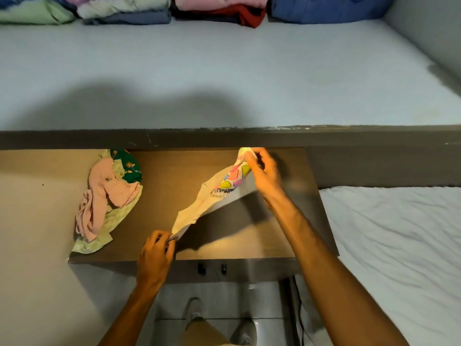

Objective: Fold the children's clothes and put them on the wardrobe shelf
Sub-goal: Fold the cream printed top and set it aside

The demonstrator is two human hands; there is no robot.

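A small white shirt [212, 196] with a colourful print is stretched in the air above the brown table [174, 176]. My left hand [156, 255] pinches its near corner by the table's front edge. My right hand [265, 171] grips its far end close to the shelf's front edge. A heap of unfolded clothes [107, 196], pink, pale green and dark green, lies on the table's left part. Above, the white wardrobe shelf [224, 71] holds folded stacks [219, 8] along its back.
A dark front edge [224, 138] of the shelf runs across the view over the table's far side. A bed with a white sheet [399, 245] lies to the right. My feet [217, 320] stand on the tiled floor below the table.
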